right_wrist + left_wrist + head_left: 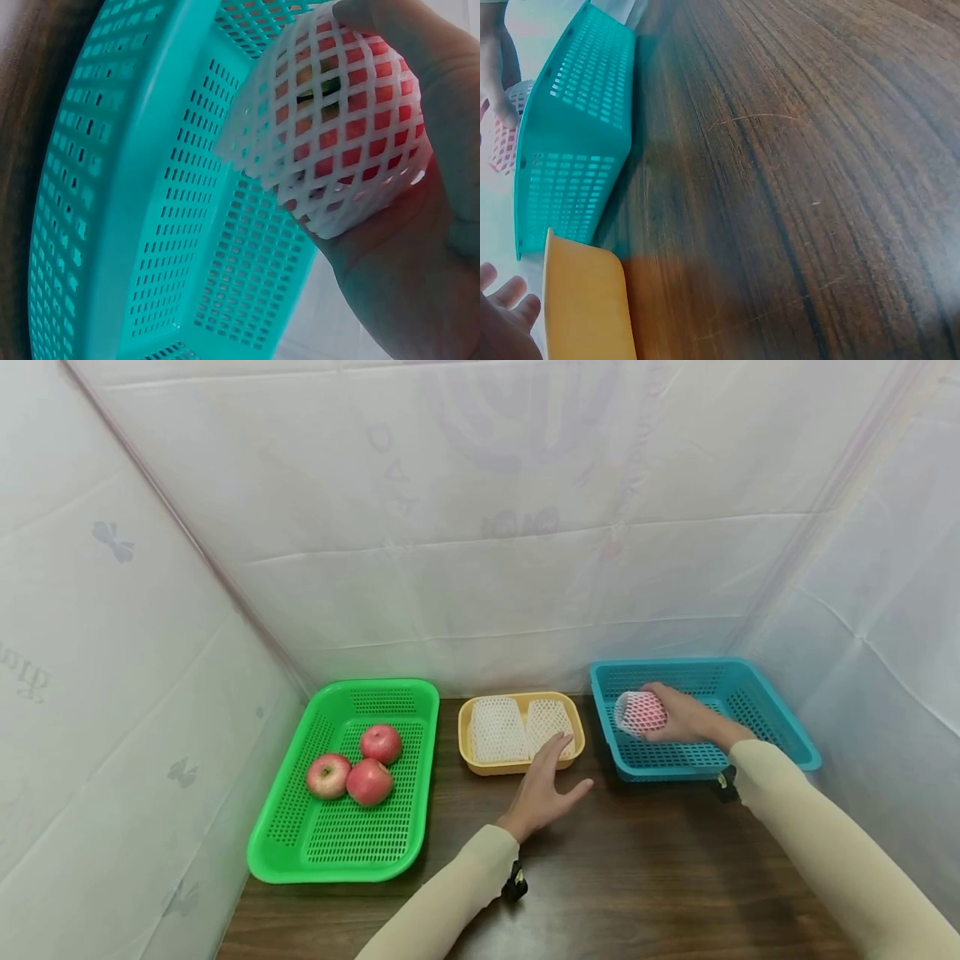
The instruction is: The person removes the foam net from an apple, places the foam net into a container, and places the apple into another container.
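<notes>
In my right hand [678, 714] I grip an apple [360, 112] wrapped in a white foam net sleeve [319, 202]. The hand holds it over the left part of the blue basket [780, 718], with the thumb on one side of the fruit. My left hand [543, 797] holds nothing, its fingers loosely extended and thumb spread. It hovers at the front right of the small yellow tray [480, 770], in which flat white foam net sleeves [498, 731] lie in two stacks. Whether its fingertips touch the sleeves cannot be told.
A green basket [360, 870] stands at the left with three bare red apples [370, 782] in it. The dark wooden table [637, 877] extends in front of the containers. White sheeting [510, 593] hangs behind and at both sides.
</notes>
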`<control>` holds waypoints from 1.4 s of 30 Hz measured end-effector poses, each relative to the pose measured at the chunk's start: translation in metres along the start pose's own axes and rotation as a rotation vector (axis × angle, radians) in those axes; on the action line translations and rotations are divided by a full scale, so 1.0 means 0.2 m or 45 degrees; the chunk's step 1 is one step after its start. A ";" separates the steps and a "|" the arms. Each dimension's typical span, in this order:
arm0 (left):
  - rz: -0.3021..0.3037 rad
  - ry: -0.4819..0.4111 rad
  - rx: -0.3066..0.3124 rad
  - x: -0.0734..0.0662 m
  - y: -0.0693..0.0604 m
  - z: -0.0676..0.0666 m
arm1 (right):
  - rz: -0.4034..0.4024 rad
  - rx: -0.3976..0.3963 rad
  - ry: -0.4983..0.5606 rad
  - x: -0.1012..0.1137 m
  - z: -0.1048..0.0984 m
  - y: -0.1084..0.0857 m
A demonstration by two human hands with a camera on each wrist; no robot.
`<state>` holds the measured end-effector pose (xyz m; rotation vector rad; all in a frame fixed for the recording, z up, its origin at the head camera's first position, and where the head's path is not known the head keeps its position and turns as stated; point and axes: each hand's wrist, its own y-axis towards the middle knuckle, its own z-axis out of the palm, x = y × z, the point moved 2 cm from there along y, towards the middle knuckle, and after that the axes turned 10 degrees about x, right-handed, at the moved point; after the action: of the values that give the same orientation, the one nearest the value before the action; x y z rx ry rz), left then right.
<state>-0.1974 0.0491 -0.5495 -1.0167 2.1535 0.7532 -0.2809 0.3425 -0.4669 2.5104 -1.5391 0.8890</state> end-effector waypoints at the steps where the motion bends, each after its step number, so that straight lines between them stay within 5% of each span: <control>1: 0.010 -0.006 -0.011 0.00 0.00 0.00 | 0.001 -0.004 0.002 0.00 0.00 0.00; 15: 0.113 0.008 -0.153 0.02 -0.07 -0.05 | -0.034 -0.051 0.032 0.04 0.04 -0.04; 42: 0.093 -0.068 -0.292 0.10 -0.17 -0.12 | -0.119 -0.095 0.130 0.27 0.14 0.02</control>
<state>-0.1872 0.0050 -0.5566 -1.0234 2.1029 1.0695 -0.2543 0.2868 -0.4635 2.4227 -1.3860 0.9131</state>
